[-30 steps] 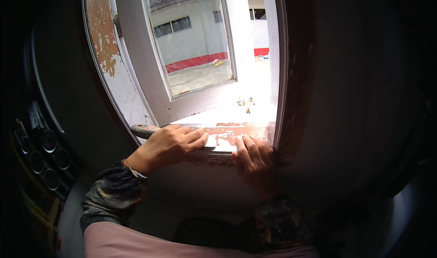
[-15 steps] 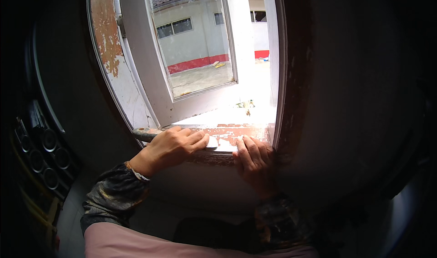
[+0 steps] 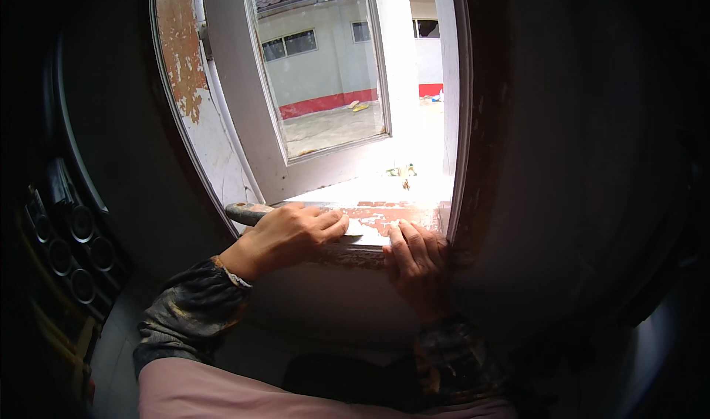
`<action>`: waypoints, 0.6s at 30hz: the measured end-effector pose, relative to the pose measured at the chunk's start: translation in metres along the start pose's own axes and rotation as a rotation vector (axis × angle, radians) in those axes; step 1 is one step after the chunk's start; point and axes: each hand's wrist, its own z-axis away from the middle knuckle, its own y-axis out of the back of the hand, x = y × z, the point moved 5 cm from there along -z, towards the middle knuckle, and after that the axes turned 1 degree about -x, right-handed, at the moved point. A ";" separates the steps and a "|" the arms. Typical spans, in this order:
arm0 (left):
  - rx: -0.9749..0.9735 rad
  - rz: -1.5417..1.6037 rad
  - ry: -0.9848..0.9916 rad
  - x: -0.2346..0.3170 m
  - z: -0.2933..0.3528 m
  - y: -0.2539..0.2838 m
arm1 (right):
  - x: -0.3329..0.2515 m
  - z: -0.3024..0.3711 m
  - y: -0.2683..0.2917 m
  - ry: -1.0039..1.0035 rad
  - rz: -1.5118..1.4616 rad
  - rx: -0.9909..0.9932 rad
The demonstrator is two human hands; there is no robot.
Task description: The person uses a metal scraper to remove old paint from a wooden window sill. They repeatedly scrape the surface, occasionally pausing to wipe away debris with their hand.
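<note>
My left hand [image 3: 285,235] is closed round a paint scraper and lies over the left part of the window sill. The worn, paint-spotted handle [image 3: 247,213] sticks out to the left behind my hand. A thin part of the scraper's blade [image 3: 355,235] shows past my fingertips, low over the sill; the rest is hidden by my hand. White paint flakes off the sill [image 3: 370,215] and reddish-brown shows beneath. My right hand [image 3: 416,256] rests over the sill's front edge at the right corner, fingers stretched onto the sill and holding nothing visible.
A white casement window [image 3: 296,175] with a glass pane stands swung outward above the sill. The left jamb [image 3: 182,56] has peeling paint. Dark wall [image 3: 569,160] lies to the right. Round speaker-like shapes [image 3: 81,223] stand at the left. A building is outside.
The whole view has shifted slightly, putting the window a little further right. My left hand and the scraper have moved slightly right, and less of the blade shows. My right hand stays on the sill.
</note>
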 end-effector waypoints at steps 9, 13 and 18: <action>0.022 0.031 -0.035 -0.002 -0.002 0.000 | 0.001 0.001 0.001 0.026 0.020 -0.003; 0.013 0.023 -0.028 -0.001 -0.004 -0.001 | 0.000 0.001 0.001 0.008 -0.001 0.002; 0.041 0.033 -0.035 0.000 -0.008 -0.001 | 0.001 0.001 0.002 0.015 -0.007 -0.014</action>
